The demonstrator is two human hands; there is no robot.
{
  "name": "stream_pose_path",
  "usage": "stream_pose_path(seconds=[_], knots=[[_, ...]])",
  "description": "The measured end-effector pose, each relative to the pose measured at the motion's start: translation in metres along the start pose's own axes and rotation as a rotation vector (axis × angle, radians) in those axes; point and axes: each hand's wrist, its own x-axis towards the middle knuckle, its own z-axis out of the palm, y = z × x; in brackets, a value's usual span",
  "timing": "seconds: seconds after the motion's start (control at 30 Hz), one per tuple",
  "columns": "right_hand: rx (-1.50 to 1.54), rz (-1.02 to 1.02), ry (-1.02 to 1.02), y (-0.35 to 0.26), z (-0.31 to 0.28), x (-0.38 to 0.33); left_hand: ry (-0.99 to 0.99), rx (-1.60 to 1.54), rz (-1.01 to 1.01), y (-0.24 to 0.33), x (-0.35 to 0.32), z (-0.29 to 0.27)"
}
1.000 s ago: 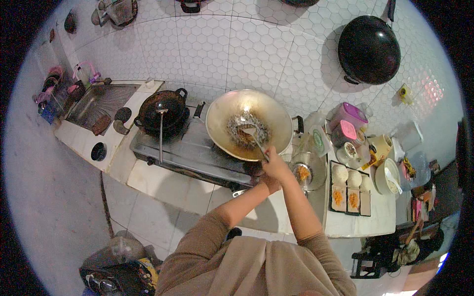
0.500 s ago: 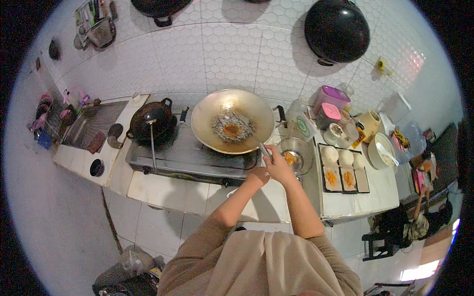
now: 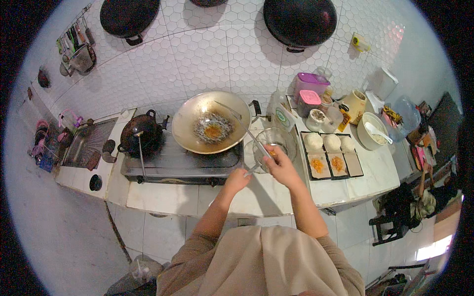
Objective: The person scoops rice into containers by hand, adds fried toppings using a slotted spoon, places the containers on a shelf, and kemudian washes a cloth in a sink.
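My right hand (image 3: 279, 163) is closed round the long handle of a metal spatula (image 3: 245, 129). Its blade reaches over the right side of a large pale-gold wok (image 3: 180, 129), above the oil. In the middle of the wok, bubbling oil surrounds an orange-brown frying piece (image 3: 213, 131). Closer to me, my left hand (image 3: 237, 181) grips the handle of a round wire strainer (image 3: 289, 148). The strainer's bowl is right of the wok, partly behind my right hand, with a little orange food showing in it.
A stove (image 3: 197, 170) bears the large wok and a dark wok (image 3: 139, 133). To the right, open boxes (image 3: 312, 173) hold white rice mounds and orange fried bits. Behind stand lidded containers (image 3: 311, 84) and a rice bowl (image 3: 362, 132). Another person (image 3: 419, 200) is far right.
The view has shifted. My spatula has risen from the oil toward the wok's right rim. My left hand has moved away from my right, and the strainer's handle now shows between them.
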Motion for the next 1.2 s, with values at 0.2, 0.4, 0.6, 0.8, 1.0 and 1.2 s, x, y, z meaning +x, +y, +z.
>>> stream_pose_path(seconds=[0.2,0.4,0.6,0.8,1.0,1.2], knots=[[0.076,0.024,0.171,0.001,-0.079,-0.055,0.116,-0.016,0.077,0.011,-0.018,-0.009],[0.007,0.095,0.37,0.022,-0.148,-0.131,0.181,0.027,0.194,0.06,-0.032,-0.024],[-0.27,0.169,0.551,0.012,-0.174,-0.199,-0.031,-0.114,0.277,0.138,-0.008,-0.014],[-0.376,0.252,0.68,0.023,-0.205,-0.239,-0.185,-0.1,0.366,0.202,0.039,0.048],[-0.461,0.436,0.822,0.036,-0.238,-0.241,-0.162,-0.035,0.414,0.255,0.067,0.109],[-0.51,0.401,0.843,0.047,-0.262,-0.235,-0.146,-0.016,0.41,0.284,0.07,0.142]])
